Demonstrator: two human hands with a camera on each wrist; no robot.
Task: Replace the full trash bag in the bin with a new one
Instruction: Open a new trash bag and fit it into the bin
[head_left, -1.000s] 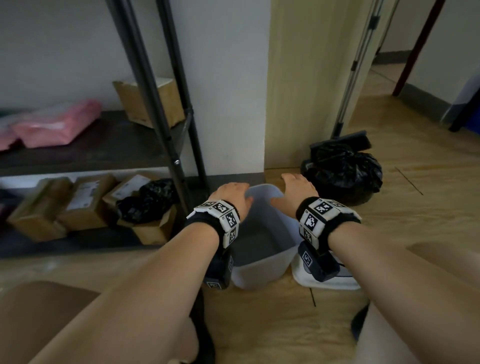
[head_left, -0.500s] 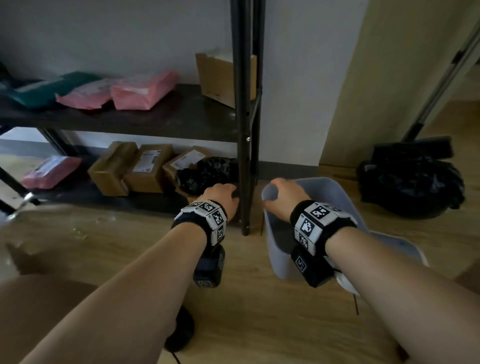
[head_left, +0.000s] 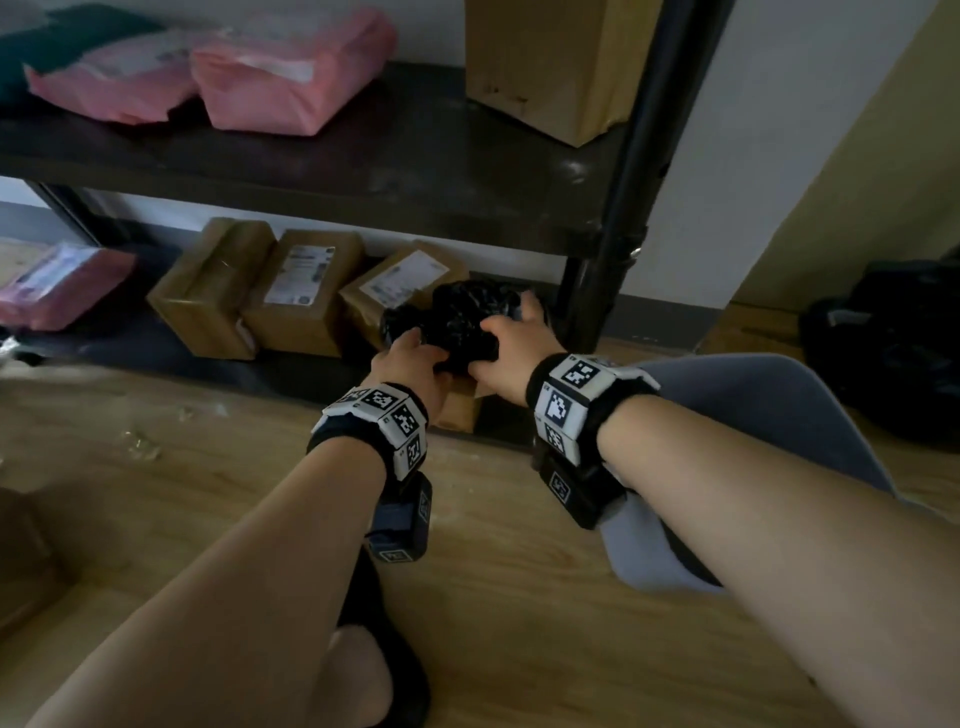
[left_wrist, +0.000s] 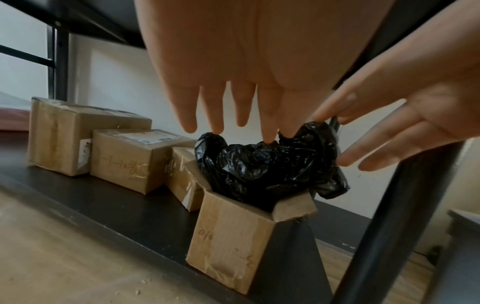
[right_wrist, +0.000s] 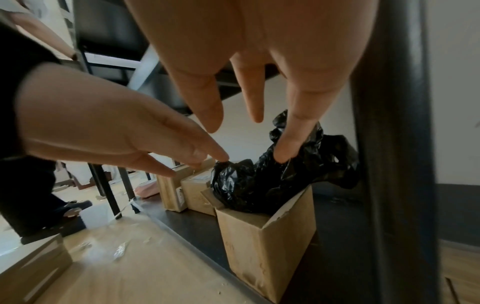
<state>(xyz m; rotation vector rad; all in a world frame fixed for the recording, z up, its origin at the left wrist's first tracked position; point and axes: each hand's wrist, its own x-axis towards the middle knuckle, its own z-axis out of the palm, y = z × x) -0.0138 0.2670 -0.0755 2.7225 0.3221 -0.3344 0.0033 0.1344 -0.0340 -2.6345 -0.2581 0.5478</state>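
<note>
A wad of crumpled black trash bags (head_left: 462, 322) (left_wrist: 267, 170) (right_wrist: 259, 185) sticks out of an open cardboard box (left_wrist: 233, 236) (right_wrist: 265, 242) on the bottom shelf. My left hand (head_left: 415, 358) (left_wrist: 244, 115) reaches it from the left with straight fingers, the fingertips (left_wrist: 269, 137) touching the plastic. My right hand (head_left: 511, 332) (right_wrist: 257, 115) comes from the right, fingers spread, one fingertip (right_wrist: 285, 150) against the bag's top. Neither hand grips it. The grey bin (head_left: 769, 410) stands unlined under my right forearm. The full black bag (head_left: 893, 353) sits on the floor at far right.
A thick black shelf post (head_left: 618, 208) rises just right of the open box. Sealed cardboard parcels (head_left: 306, 291) line the bottom shelf to its left. Pink parcels (head_left: 291, 78) and a carton (head_left: 550, 62) lie on the shelf above. My sandalled foot (head_left: 363, 670) is on the wooden floor.
Both hands left the bin rim and moved left and forward to the black bags in the open box. The view swung left and closer to the shelf.
</note>
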